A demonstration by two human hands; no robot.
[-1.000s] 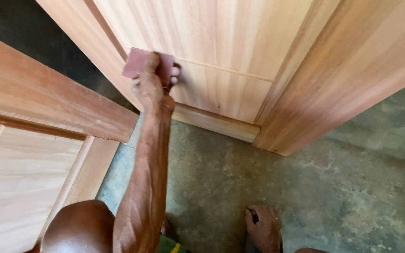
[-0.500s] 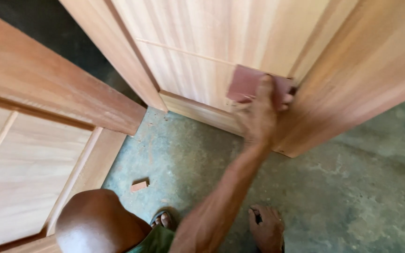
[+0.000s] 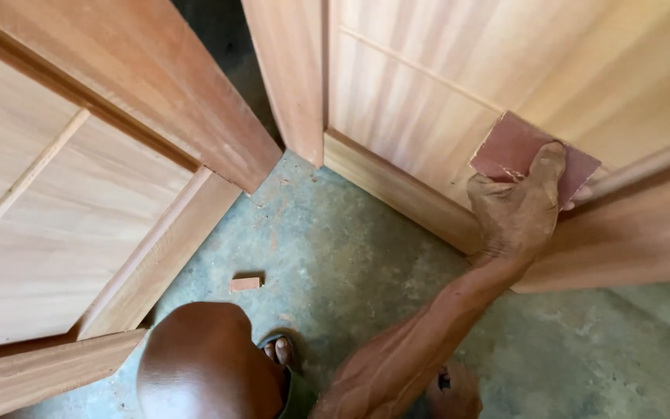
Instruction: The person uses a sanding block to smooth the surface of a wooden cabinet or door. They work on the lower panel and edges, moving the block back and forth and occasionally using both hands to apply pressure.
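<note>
The right hand point(image 3: 523, 203) presses a reddish-brown sheet of sandpaper point(image 3: 527, 152) flat against the pale wooden door panel point(image 3: 416, 101), thumb and fingers clamped over its lower edge. A second ago the same hand held the sheet well over to the left on the panel; it has since swept right, so the sanding has crossed the panel's bottom strip. Just below the grip runs the door's bottom rail point(image 3: 397, 190). The left hand is out of view. A small wood offcut point(image 3: 245, 284) lies on the concrete floor point(image 3: 583, 341), well left of the grip.
</note>
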